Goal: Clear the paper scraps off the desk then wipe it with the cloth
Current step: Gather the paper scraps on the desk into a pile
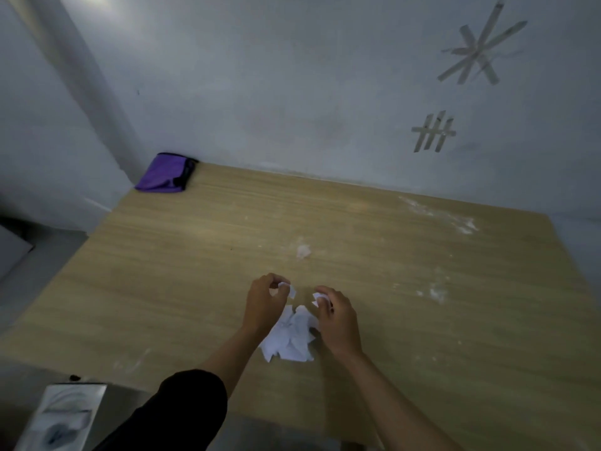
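Head view: left hand [264,301] pinches small paper scrap [291,289]; right hand [335,315] pinches another scrap [317,299]; scrap pile [291,336] between wrists on desk [162,271]; purple cloth [166,173] at far-left corner.

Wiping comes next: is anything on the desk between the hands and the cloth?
Nothing visible: bare desk runs from the left hand and right hand, each pinching a scrap, to the cloth at the far left corner.
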The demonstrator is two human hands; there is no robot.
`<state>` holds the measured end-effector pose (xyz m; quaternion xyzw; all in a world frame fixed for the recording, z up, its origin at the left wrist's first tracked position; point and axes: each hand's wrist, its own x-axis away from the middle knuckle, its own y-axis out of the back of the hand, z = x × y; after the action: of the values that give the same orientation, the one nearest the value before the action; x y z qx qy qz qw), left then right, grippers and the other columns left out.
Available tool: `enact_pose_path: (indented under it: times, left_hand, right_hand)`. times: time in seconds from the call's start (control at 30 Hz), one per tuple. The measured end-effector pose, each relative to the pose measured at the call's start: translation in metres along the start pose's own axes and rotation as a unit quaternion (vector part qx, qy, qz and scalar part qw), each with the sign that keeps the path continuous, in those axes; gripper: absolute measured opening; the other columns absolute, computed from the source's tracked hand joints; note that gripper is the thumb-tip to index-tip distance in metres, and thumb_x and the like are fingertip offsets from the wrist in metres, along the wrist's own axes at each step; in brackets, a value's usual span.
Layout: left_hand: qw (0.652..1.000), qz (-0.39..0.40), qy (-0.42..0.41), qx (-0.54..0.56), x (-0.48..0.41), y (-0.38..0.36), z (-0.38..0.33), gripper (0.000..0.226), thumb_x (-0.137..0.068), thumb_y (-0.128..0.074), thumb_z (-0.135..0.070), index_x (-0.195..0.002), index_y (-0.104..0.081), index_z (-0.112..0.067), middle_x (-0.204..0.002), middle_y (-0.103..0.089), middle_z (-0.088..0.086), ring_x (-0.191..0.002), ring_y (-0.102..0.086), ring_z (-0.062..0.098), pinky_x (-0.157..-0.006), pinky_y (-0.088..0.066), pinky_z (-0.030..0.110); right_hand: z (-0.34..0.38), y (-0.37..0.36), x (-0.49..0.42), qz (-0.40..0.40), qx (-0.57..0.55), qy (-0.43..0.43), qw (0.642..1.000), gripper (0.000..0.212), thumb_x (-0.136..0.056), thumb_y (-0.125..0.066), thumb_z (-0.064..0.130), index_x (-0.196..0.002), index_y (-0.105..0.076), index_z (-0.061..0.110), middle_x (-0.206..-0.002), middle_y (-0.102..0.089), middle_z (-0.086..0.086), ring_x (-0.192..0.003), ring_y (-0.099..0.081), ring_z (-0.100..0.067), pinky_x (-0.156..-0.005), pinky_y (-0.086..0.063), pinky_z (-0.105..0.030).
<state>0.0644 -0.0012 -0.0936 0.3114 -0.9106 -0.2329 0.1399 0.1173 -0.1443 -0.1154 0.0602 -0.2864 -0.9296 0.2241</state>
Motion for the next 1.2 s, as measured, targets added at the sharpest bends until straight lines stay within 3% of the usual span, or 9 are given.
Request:
enact_pose_path:
  times: [0.23, 0.33, 0.4, 0.5, 0.6, 0.8, 0.97, 1.07, 1.2]
  left_hand:
    - [0.999, 0.047, 0.015, -0.021, 0.023, 0.02, 0.036, 0.018, -0.083, -0.058, -0.01, -0.099, -0.065, -0.009, -0.109, -0.061, 0.011, -0.108, -0.051, 0.025, -0.089, -0.04, 0.032]
    - [0.994, 0.107, 0.026, 0.021, 0.026, 0.024, 0.052, 0.047, -0.072, -0.056, -0.021, -0.119, -0.053, -0.021, -0.124, -0.053, 0.008, -0.116, -0.048, 0.023, -0.097, -0.043, 0.038]
    - [0.989, 0.145, -0.002, 0.034, 0.025, 0.024, 0.068, 0.063, -0.065, -0.059, -0.028, -0.127, -0.045, -0.032, -0.132, -0.049, 0.004, -0.122, -0.047, 0.023, -0.102, -0.043, 0.046]
    - [0.972, 0.21, -0.087, -0.058, 0.025, 0.02, 0.085, 0.09, -0.066, -0.067, -0.046, -0.143, -0.023, -0.029, -0.15, -0.031, 0.001, -0.138, -0.029, 0.018, -0.114, -0.027, 0.04]
    - [0.93, 0.209, -0.229, -0.196, 0.024, 0.01, 0.096, 0.096, -0.071, -0.05, -0.055, -0.146, 0.002, -0.026, -0.153, -0.011, 0.006, -0.144, -0.008, 0.019, -0.117, -0.012, 0.038]
    - [0.933, 0.238, -0.168, -0.212, 0.024, -0.001, 0.093, 0.099, -0.064, -0.033, -0.058, -0.145, 0.003, -0.014, -0.148, 0.002, -0.009, -0.142, 0.009, 0.016, -0.119, 0.001, 0.042]
    - [0.946, 0.218, -0.198, -0.135, 0.023, 0.0, 0.095, 0.068, -0.085, -0.032, -0.045, -0.135, -0.034, 0.002, -0.142, -0.033, 0.02, -0.136, -0.025, 0.029, -0.115, -0.02, 0.047]
    - [0.96, 0.174, -0.201, -0.092, 0.016, 0.002, 0.094, 0.038, -0.09, -0.042, -0.029, -0.123, -0.044, -0.011, -0.12, -0.053, 0.019, -0.111, -0.042, 0.021, -0.098, -0.035, 0.039]
    - [0.94, 0.161, -0.254, -0.162, 0.008, 0.0, 0.091, 0.042, -0.084, -0.043, -0.03, -0.122, -0.039, -0.012, -0.112, -0.06, 0.021, -0.102, -0.041, 0.021, -0.088, -0.032, 0.03]
  right_hand:
    - [0.001, -0.025, 0.025, 0.037, 0.012, -0.015, 0.999, 0.03, -0.096, -0.044, 0.024, -0.124, -0.054, 0.018, -0.125, -0.056, -0.001, -0.116, -0.05, -0.018, -0.094, -0.038, -0.021]
    - [0.0, -0.028, 0.031, 0.089, 0.024, -0.028, 0.995, 0.073, -0.079, -0.04, 0.072, -0.137, -0.039, 0.027, -0.148, -0.034, 0.0, -0.137, -0.029, -0.019, -0.112, -0.028, -0.039]
    - [0.001, -0.03, 0.036, 0.133, 0.057, -0.03, 0.989, 0.092, -0.065, -0.036, 0.085, -0.143, -0.022, 0.037, -0.156, -0.012, 0.003, -0.143, -0.01, -0.018, -0.116, -0.017, -0.04]
    - [0.003, -0.037, 0.041, 0.162, 0.102, -0.023, 0.981, 0.106, -0.06, -0.048, 0.082, -0.145, -0.002, 0.038, -0.157, 0.004, 0.0, -0.144, 0.003, -0.018, -0.116, -0.009, -0.04]
    - [-0.005, -0.047, 0.04, 0.165, 0.17, -0.002, 0.972, 0.103, -0.062, -0.036, 0.075, -0.147, 0.002, 0.031, -0.157, 0.003, -0.004, -0.144, 0.007, -0.02, -0.116, -0.006, -0.039]
    - [-0.008, -0.061, 0.036, 0.135, 0.099, 0.006, 0.986, 0.071, -0.083, -0.026, 0.05, -0.146, -0.014, 0.018, -0.155, -0.014, -0.004, -0.144, -0.006, -0.017, -0.115, 0.0, -0.025]
    - [-0.006, -0.063, 0.038, 0.063, -0.019, 0.012, 0.998, 0.049, -0.088, -0.048, -0.002, -0.133, -0.044, 0.018, -0.134, -0.046, -0.002, -0.124, -0.039, -0.009, -0.108, -0.031, -0.022]
    - [-0.004, -0.064, 0.032, 0.062, -0.059, 0.002, 0.996, 0.051, -0.087, -0.051, -0.006, -0.128, -0.046, 0.023, -0.121, -0.05, 0.003, -0.114, -0.047, -0.008, -0.095, -0.036, -0.008]
    - [0.006, -0.063, 0.02, 0.044, -0.093, -0.036, 0.994, 0.037, -0.092, -0.048, 0.002, -0.124, -0.054, 0.019, -0.117, -0.056, 0.005, -0.111, -0.052, -0.011, -0.09, -0.038, -0.01]
